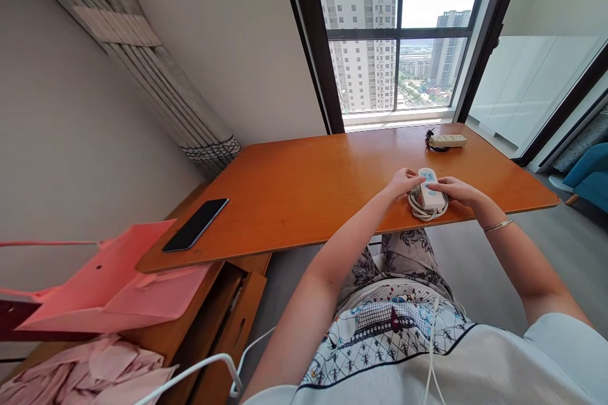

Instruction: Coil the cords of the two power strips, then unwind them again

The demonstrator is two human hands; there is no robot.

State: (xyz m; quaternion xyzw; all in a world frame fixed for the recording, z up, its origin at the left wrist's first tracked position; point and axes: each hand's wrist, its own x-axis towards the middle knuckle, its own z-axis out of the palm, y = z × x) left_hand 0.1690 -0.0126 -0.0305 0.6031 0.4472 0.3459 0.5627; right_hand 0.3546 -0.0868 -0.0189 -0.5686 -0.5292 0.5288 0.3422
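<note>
A white power strip [431,196] lies at the near edge of the wooden table [294,183], its pale cord [420,211] coiled around and under its near end. My left hand [406,181] grips the strip's left side, the fingers at its far end and upper face. From the right, my right hand [455,189] holds the same strip, thumb and fingers on its top and side. Farther back on the table, a cream-coloured power strip [448,140] with a black cord and plug [431,137] lies apart from both hands.
A black tablet or large phone [196,224] rests at the table's left end. Below it are a pink bag [123,275], crumpled pink cloth [90,370] and a wooden cabinet with an open drawer [232,319]. A window [399,31] stands behind the table; a blue chair [591,174] is far right.
</note>
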